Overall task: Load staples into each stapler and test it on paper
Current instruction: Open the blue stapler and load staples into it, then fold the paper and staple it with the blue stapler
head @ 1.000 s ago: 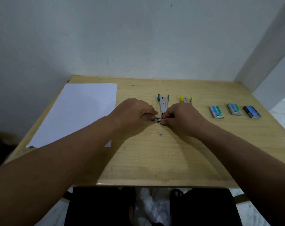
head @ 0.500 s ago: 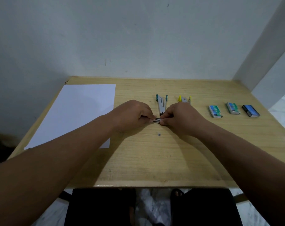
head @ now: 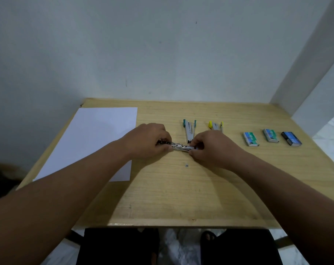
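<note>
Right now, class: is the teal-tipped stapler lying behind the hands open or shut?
Open. The teal-tipped stapler lies on the table with its two arms splayed in a V, teal ends apart, joined at the near end.

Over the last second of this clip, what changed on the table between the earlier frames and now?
The left hand and right hand have drawn apart, exposing more of the metal stapler both grip; a second ago they nearly met over it. No grip was taken or released. The teal stapler, yellow stapler, three staple boxes and paper stayed put.
</note>
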